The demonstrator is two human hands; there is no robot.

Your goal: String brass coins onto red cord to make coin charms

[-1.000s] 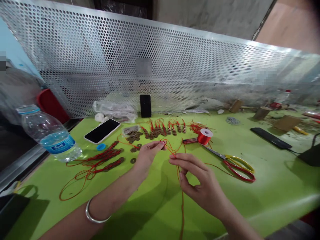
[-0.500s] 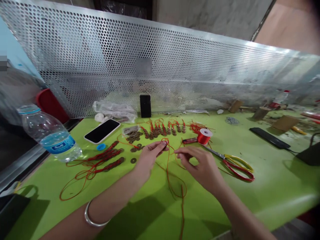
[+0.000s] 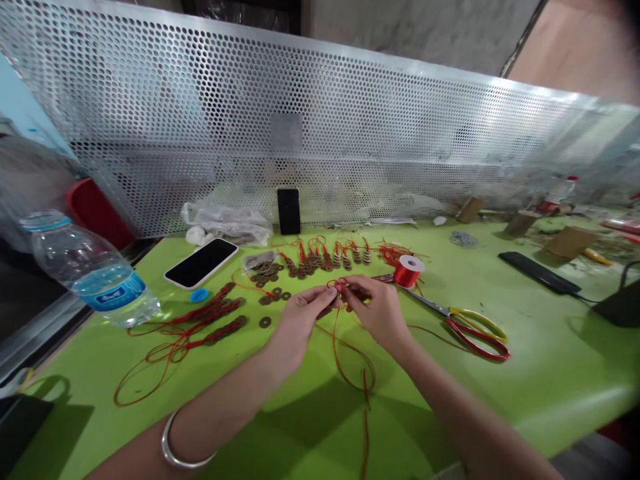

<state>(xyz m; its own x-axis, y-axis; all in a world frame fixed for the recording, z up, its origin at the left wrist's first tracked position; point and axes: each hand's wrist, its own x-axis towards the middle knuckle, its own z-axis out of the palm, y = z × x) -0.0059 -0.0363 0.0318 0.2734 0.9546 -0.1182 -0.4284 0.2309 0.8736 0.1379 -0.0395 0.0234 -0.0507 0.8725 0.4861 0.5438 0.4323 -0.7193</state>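
Observation:
My left hand (image 3: 299, 318) and my right hand (image 3: 376, 309) meet over the green table (image 3: 525, 360), fingertips pinched together on a small loop of red cord (image 3: 338, 287). The cord's loose end (image 3: 356, 373) trails down toward me in a loop on the table. Loose brass coins (image 3: 270, 293) lie just beyond my left hand, and a row of coins tied with red cord (image 3: 325, 257) lies behind them. A spool of red cord (image 3: 409, 271) stands just past my right hand.
Scissors with red and yellow handles (image 3: 470, 323) lie right of my hands. Strung coin strands (image 3: 210, 320), a phone (image 3: 201, 262), a blue cap (image 3: 199, 295) and a water bottle (image 3: 90, 270) are at the left. A perforated metal screen (image 3: 320, 133) backs the table.
My right hand has moved up and left from the near side until its fingertips meet my left hand's at the cord loop. The cord's tail now lies slack on the table.

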